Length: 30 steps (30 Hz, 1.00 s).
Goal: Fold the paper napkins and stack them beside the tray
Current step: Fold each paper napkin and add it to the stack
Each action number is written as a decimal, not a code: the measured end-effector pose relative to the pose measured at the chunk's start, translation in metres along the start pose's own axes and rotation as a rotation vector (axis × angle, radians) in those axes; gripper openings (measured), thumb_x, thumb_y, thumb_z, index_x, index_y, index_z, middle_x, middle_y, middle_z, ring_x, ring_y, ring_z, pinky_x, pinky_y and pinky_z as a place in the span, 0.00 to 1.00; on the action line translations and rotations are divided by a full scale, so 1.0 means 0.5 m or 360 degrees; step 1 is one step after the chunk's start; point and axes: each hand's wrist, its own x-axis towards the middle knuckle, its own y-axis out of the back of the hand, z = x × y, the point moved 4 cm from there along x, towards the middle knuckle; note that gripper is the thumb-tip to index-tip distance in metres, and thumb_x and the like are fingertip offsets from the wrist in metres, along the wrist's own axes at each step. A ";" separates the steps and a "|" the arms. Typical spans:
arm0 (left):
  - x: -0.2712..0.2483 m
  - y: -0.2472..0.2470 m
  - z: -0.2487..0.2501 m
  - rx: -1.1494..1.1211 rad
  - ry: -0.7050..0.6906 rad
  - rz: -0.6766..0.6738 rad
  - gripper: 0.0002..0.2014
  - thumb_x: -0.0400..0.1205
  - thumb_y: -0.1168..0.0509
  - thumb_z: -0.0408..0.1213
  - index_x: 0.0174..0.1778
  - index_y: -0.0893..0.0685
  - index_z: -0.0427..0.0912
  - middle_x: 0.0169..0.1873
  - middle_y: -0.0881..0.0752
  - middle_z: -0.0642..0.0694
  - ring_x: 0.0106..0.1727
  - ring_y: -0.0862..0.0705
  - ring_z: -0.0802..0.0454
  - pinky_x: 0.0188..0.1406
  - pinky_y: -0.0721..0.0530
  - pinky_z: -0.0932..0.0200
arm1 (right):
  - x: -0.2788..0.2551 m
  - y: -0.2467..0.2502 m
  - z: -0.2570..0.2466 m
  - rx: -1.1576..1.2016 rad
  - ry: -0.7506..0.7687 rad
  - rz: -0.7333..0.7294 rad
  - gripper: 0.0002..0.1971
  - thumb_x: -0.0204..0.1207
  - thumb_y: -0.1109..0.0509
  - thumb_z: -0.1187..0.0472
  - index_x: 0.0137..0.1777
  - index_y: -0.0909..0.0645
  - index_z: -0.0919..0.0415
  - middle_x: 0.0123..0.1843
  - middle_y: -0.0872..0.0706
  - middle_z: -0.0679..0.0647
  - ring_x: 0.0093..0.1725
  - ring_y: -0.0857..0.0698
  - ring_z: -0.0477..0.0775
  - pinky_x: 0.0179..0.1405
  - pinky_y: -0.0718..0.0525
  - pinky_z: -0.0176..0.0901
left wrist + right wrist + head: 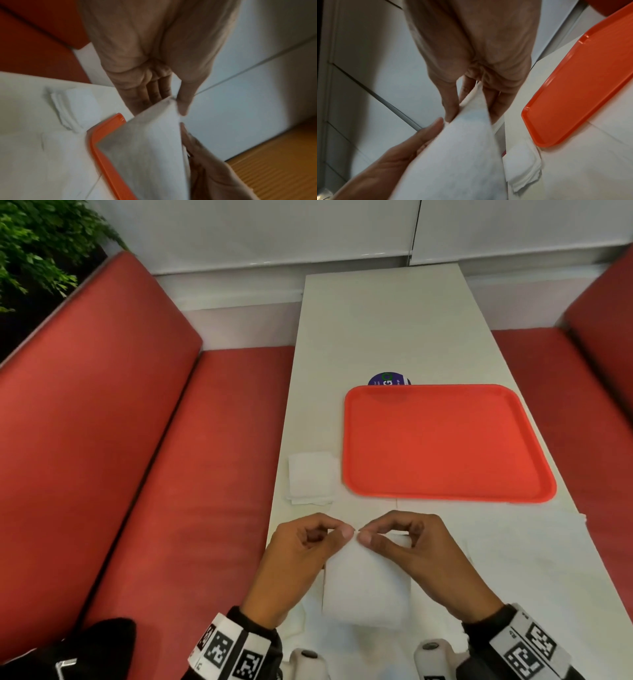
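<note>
Both hands pinch the top edge of a paper napkin (366, 583). The stack of folded napkins (310, 477) lies far and left, nearer the left hand (301, 546) than the right hand (411, 546).

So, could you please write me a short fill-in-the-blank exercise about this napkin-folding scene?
1. Both hands pinch the top edge of a white ____.
2. The tray on the table is coloured ____.
3. The stack of folded napkins lies to the ____ of the tray in the head view.
4. The bench seats beside the table are ____.

Missing words: napkin; orange-red; left; red
</note>
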 end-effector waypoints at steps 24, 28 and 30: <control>0.311 0.181 -0.130 0.0537 0.0225 0.0406 0.10 0.79 0.23 0.46 0.41 0.13 0.44 0.29 0.10 0.45 0.34 0.12 0.44 0.40 0.14 0.48 | 0.356 -0.086 0.152 0.0023 -0.0314 0.0527 0.16 0.68 0.15 0.61 0.53 0.14 0.61 0.44 0.07 0.55 0.40 0.09 0.54 0.38 0.12 0.39; 0.339 0.172 -0.138 0.1064 0.0239 0.0494 0.13 0.80 0.26 0.52 0.47 0.20 0.49 0.33 0.14 0.51 0.40 0.17 0.49 0.31 0.26 0.63 | 0.393 -0.086 0.179 -0.0297 -0.0289 0.0604 0.16 0.68 0.15 0.60 0.52 0.17 0.56 0.40 0.13 0.51 0.34 0.18 0.47 0.35 0.20 0.30; 0.344 0.166 -0.141 0.1404 0.0257 0.0460 0.18 0.81 0.30 0.56 0.54 0.25 0.47 0.44 0.11 0.46 0.47 0.13 0.40 0.38 0.21 0.54 | 0.401 -0.090 0.186 -0.0465 -0.0234 0.0607 0.15 0.69 0.16 0.61 0.50 0.19 0.55 0.37 0.16 0.48 0.34 0.20 0.47 0.36 0.22 0.33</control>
